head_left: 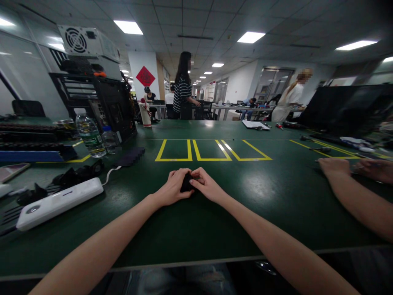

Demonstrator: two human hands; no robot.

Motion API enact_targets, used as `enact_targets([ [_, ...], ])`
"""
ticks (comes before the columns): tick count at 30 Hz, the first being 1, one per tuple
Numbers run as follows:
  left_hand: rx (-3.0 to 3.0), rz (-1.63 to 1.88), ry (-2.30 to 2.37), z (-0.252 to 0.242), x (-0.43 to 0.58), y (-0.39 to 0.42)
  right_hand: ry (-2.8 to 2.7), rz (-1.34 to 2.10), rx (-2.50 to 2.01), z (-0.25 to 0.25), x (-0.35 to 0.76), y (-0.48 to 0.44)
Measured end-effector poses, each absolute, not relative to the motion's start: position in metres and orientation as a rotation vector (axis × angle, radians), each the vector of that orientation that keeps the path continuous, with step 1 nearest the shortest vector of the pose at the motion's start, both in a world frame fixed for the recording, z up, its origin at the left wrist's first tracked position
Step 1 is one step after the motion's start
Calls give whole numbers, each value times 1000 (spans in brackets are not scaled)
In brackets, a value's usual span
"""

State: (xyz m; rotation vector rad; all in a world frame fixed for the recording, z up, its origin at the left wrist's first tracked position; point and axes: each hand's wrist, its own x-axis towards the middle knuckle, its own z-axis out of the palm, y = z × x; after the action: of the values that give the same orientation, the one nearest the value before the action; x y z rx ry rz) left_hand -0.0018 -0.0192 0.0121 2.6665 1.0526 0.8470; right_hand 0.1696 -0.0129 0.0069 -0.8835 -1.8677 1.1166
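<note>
Small black object gripped in left hand, right hand's thumb and fingers pinching its side, probably so left steadies while right fiddles. Sits over green table, this side of yellow tape outlines, likely for comfy two-handed reach.

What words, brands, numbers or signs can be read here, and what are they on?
None reads clearly.
Green bottle label: markings too blurred to read.
Red diamond wall sign: dark marking, too blurred.
White papers: any print is too small.
Small black object: no lettering visible.
</note>
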Motion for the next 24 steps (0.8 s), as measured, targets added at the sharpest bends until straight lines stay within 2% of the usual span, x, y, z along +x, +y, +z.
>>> enact_targets([
  [11,2666,830,1048,13,-3,-20,-1897,1201,-799,10,173,-16],
  [24,2668,867,1053,8,-2,-17,-1872,1194,-903,7,170,-13],
])
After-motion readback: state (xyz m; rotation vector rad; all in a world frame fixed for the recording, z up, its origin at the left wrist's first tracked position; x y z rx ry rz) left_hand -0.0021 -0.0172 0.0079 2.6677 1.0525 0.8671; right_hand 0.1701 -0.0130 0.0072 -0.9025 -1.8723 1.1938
